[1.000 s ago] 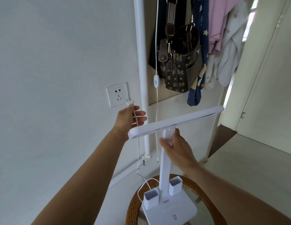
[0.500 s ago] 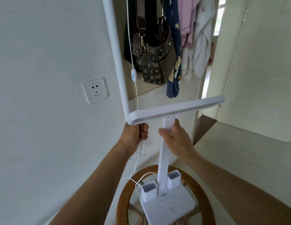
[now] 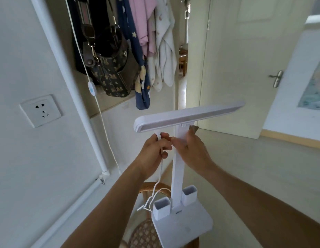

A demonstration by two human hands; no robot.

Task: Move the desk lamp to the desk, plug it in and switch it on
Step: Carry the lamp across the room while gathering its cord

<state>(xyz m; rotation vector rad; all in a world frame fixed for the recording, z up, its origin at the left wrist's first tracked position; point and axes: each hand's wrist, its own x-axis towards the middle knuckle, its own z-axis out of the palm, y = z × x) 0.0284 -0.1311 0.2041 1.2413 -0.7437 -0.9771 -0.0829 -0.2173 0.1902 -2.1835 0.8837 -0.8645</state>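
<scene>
Both forearms reach forward, hands meeting under the lamp head. The right hand [image 3: 189,149] is wrapped around the desk lamp [image 3: 177,169] stem just below the head. The left hand [image 3: 154,149] pinches the white plug [image 3: 158,136] at its fingertips, its cord [image 3: 160,174] trailing down past the palm.

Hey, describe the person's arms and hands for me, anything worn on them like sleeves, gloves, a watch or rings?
Both forearms are bare as far as the frame shows; no sleeve edge is visible. The left hand and the right hand wear no gloves. No watch, bracelet or band shows at either wrist, and no rings are visible on the fingers in view.
</scene>
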